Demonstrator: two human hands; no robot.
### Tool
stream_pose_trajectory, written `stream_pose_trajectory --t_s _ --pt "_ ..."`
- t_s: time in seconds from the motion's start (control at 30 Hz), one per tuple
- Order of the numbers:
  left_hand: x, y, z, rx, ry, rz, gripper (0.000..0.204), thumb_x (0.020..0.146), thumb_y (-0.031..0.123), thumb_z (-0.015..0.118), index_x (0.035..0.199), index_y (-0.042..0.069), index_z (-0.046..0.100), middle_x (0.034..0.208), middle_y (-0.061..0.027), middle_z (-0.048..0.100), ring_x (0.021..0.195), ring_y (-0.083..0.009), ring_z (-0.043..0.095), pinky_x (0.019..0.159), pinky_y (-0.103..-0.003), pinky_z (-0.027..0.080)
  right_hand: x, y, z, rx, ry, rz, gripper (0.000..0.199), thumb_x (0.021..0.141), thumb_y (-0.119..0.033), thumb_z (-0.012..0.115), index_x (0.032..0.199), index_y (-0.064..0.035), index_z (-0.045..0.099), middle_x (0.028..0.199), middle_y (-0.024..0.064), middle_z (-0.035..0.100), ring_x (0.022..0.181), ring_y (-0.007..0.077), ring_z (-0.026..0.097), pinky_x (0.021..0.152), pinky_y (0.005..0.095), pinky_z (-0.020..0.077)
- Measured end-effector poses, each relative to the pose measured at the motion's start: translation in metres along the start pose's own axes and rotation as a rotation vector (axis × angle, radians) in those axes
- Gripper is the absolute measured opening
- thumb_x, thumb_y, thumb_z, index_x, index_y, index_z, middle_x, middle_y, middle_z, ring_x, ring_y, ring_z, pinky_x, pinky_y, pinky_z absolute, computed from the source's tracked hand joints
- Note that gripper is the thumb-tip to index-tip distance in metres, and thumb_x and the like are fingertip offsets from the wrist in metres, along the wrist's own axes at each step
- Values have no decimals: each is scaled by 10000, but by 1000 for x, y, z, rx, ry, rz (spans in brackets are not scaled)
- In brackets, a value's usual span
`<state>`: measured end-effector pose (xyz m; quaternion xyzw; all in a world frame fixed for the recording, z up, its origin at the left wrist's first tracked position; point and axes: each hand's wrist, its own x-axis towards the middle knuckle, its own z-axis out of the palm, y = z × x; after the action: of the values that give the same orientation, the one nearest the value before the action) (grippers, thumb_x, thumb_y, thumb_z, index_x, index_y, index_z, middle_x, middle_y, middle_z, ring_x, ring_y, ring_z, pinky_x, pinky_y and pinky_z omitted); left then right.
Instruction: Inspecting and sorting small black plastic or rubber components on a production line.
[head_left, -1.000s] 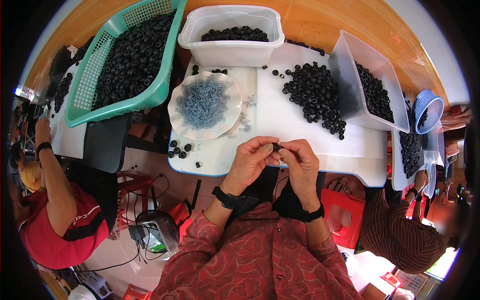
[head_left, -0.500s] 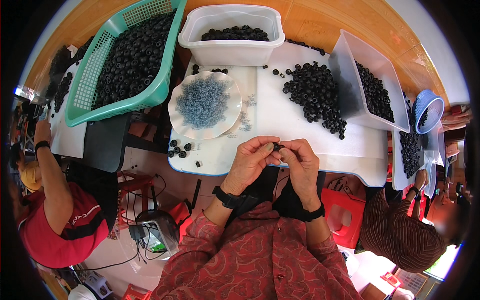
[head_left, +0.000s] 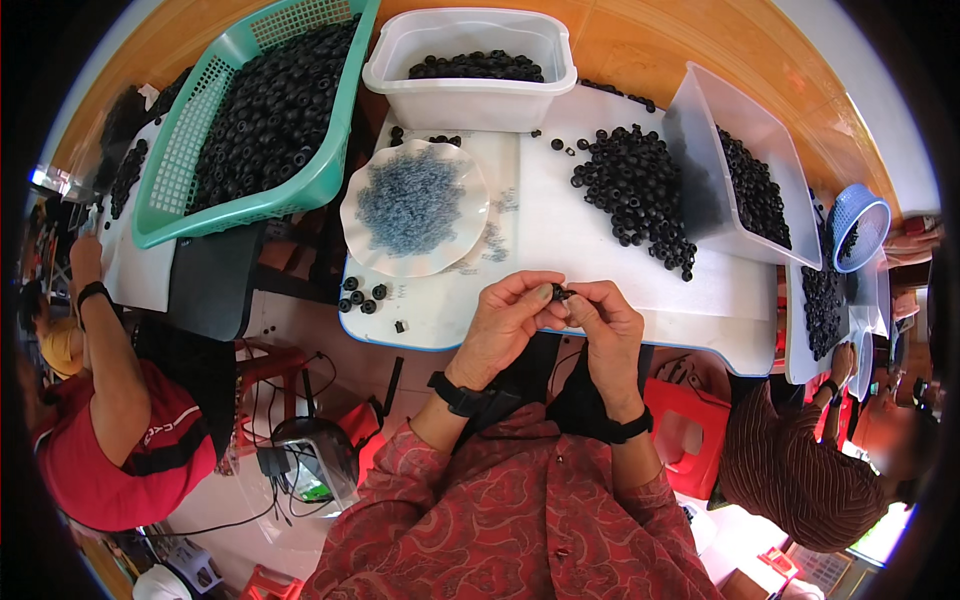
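Above the table's near edge, my left hand (head_left: pixel 512 318) and my right hand (head_left: pixel 608 328) meet, fingertips pinched together on one small black round part (head_left: pixel 558 293). Fingers cover much of it. Left of my hands, a white scalloped plate (head_left: pixel 355 245) bears a heap of small clear bluish pieces (head_left: pixel 408 200). Several loose black parts (head_left: pixel 368 306) lie by the table's left corner, below the plate. A larger pile of black ring-like parts (head_left: pixel 630 185) spreads on the white sheet beyond my right hand.
Along the back stand a green basket (head_left: pixel 160 190) full of black parts, a white tub (head_left: pixel 470 100) and a translucent bin (head_left: pixel 690 130), both holding black parts. Co-workers sit at left (head_left: pixel 130 430) and right (head_left: pixel 800 460). A red stool (head_left: pixel 690 425) is below the table's right side.
Both hands stay pinched on the small black part, with only slight finger movement. The whole view has shifted slightly. The left co-worker's arm has moved a little.
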<state>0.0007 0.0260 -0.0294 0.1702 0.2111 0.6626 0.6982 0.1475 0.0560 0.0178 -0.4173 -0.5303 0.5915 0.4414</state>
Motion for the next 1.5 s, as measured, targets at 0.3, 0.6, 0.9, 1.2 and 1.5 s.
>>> stream_pose_trajectory --t_s 0.3,0.6,0.9,1.2,1.5 --pt "0 0 2 10 15 -10 250 999 62 559 1215 -52 611 988 -109 697 865 -157 692 762 -274 593 0 5 -2 122 14 42 127 933 -13 646 1050 8 690 888 26 677 757 71 587 711 208 484" --pt "-4 4 5 15 12 -11 261 1000 72 561 1225 -54 606 982 -103 694 862 -147 689 755 -260 596 -2 -1 2 156 9 47 125 931 3 643 1046 12 691 899 35 684 797 83 611 733 219 503" --pt "-10 6 13 61 44 15 255 992 66 575 1212 -58 612 969 -106 695 847 -150 689 744 -275 605 -7 -8 3 -182 10 -164 127 904 32 662 1031 33 661 975 50 641 844 106 653 770 241 537" --pt "-16 12 20 173 57 32 233 979 37 586 1191 -51 630 974 -100 694 834 -141 684 722 -265 599 -11 -28 3 -410 -26 -282 198 857 49 672 1050 7 667 950 92 636 776 140 665 693 251 537" --pt "-16 13 25 66 19 28 242 987 39 571 1209 -42 621 991 -96 694 834 -139 683 730 -263 596 -17 -36 1 -597 -58 -383 334 881 84 618 1188 -40 668 973 92 600 824 145 627 681 253 505"
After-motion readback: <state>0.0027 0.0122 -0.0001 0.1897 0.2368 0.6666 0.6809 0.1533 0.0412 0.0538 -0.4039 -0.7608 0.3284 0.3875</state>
